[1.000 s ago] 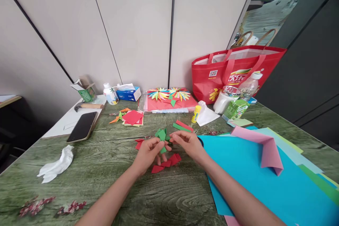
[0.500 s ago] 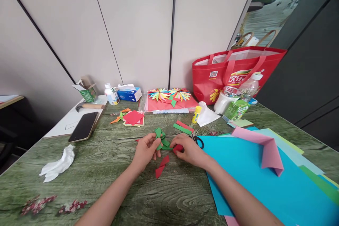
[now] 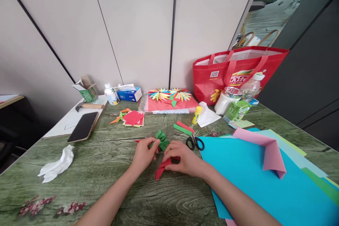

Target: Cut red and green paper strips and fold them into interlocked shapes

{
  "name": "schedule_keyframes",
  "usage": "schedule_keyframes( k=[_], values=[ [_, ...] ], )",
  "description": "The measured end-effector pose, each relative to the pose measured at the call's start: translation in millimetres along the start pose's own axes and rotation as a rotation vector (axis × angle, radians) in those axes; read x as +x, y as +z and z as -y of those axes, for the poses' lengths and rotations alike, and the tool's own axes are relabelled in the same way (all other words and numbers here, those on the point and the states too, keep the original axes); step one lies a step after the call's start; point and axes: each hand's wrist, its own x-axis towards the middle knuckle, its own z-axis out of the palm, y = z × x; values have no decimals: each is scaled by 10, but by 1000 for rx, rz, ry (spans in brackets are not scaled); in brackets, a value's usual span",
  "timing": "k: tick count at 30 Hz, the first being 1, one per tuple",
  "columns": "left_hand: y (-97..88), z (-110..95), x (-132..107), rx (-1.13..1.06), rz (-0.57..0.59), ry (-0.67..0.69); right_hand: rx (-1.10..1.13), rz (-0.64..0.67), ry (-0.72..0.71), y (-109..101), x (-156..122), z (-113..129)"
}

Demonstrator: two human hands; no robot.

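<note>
My left hand (image 3: 144,154) pinches a green folded-paper piece (image 3: 161,137) between thumb and fingers. Close on its right, my right hand (image 3: 186,159) has its fingers bent, with the thumb and fingertips closed on a red folded paper strip (image 3: 159,173) near the table surface. More red paper shows partly under those fingers. A red tip (image 3: 137,140) pokes out behind my left hand. Black-handled scissors (image 3: 195,143) lie just beyond my right hand, beside a green strip (image 3: 182,129) and a red strip (image 3: 185,126).
Blue paper sheets (image 3: 246,180) with a folded pink paper (image 3: 272,152) cover the right side. A yellow glue stick (image 3: 196,115), paper squares (image 3: 134,117) and a red bag (image 3: 212,81) stand or lie farther back. At left are a phone (image 3: 82,127) and crumpled tissue (image 3: 58,165).
My right hand has moved down and toward me onto the red strip on the table, uncovering the scissors' handles. My left hand still holds the green piece, slightly lower and turned.
</note>
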Motion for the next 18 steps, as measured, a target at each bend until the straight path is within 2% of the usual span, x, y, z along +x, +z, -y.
schedule_keyframes(
  k=[4,8,11,15,18],
  values=[
    [25,24,-26,96,120,44,367,-133,102,-161,23,9],
    [42,51,-49,270,170,199,528,-353,153,-184,45,-68],
    [33,42,-53,298,91,261,518,-431,125,-143,55,-113],
    [10,-34,-61,163,-78,269,493,-423,101,-95,52,-135],
    [19,-83,-88,138,-41,407,464,-428,111,-65,51,-158]
  ],
)
